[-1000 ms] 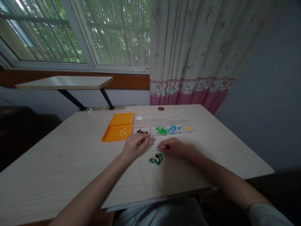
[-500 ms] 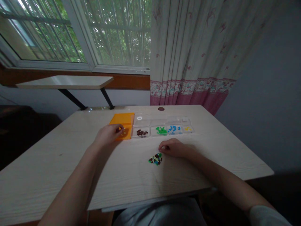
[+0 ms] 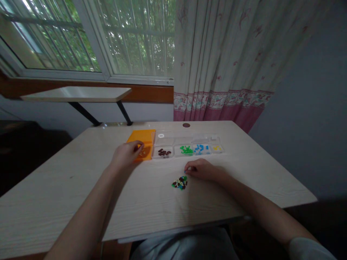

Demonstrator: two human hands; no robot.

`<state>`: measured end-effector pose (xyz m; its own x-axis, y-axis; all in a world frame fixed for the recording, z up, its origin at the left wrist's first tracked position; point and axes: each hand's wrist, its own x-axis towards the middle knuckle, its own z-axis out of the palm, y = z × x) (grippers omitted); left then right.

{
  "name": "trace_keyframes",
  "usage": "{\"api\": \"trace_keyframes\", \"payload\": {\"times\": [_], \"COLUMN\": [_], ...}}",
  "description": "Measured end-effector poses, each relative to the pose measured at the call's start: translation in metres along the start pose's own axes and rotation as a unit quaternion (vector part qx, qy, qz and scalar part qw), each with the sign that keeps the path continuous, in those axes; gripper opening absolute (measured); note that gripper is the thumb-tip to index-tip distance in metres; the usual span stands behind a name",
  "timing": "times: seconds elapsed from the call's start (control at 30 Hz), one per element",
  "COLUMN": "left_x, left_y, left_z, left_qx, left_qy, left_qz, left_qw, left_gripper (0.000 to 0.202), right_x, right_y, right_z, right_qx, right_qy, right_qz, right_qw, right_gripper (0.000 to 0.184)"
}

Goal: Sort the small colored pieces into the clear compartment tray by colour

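My left hand (image 3: 125,156) is over the orange box (image 3: 142,135), with thumb and forefinger closed together; whether anything is between them is too small to tell. A few small pale pieces (image 3: 143,153) lie in that box beneath the fingertips. My right hand (image 3: 202,169) rests low over the table in a pinch, with a tiny blue piece (image 3: 185,172) at its fingertips. Just below those fingertips is a small mixed pile (image 3: 179,182) of brown, green, blue and pale yellow pieces.
Clear boxes beside the orange one hold brown pieces (image 3: 164,152), green pieces (image 3: 187,150), blue pieces (image 3: 200,148) and yellow pieces (image 3: 217,148). Their transparent lids (image 3: 184,135) lie open behind. A raised shelf (image 3: 81,92) stands at the back left of the wooden table (image 3: 151,206).
The blue piece at my right fingertips shows more clearly now. Both hands stay in nearly the same places, and the whole view has shifted very slightly.
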<state>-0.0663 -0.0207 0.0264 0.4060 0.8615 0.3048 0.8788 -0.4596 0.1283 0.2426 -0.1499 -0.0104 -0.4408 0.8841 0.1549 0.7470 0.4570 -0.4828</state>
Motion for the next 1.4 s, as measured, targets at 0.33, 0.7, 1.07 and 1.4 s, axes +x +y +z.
{"api": "trace_keyframes", "payload": {"times": [0.33, 0.7, 1.07, 1.4], "left_x": [-0.033, -0.038, -0.035, -0.035], "left_y": [0.112, 0.119, 0.118, 0.116], "left_z": [0.015, 0.022, 0.019, 0.016], "left_qx": [-0.200, -0.228, -0.269, -0.297], "left_qy": [0.031, -0.002, -0.098, -0.205], "left_qz": [0.302, 0.285, 0.246, 0.312], "left_qw": [0.932, 0.931, 0.926, 0.879], "left_gripper": [0.023, 0.018, 0.019, 0.013], "right_x": [0.008, 0.007, 0.004, 0.001], "right_y": [-0.009, -0.012, -0.007, -0.008], "right_z": [0.006, 0.010, 0.000, -0.010], "right_qx": [0.236, 0.264, 0.082, 0.020], "right_qy": [0.060, 0.075, 0.206, 0.304], "right_qz": [0.051, 0.036, 0.023, 0.033], "right_qw": [0.969, 0.961, 0.975, 0.952], "right_gripper": [0.020, 0.023, 0.021, 0.026]}}
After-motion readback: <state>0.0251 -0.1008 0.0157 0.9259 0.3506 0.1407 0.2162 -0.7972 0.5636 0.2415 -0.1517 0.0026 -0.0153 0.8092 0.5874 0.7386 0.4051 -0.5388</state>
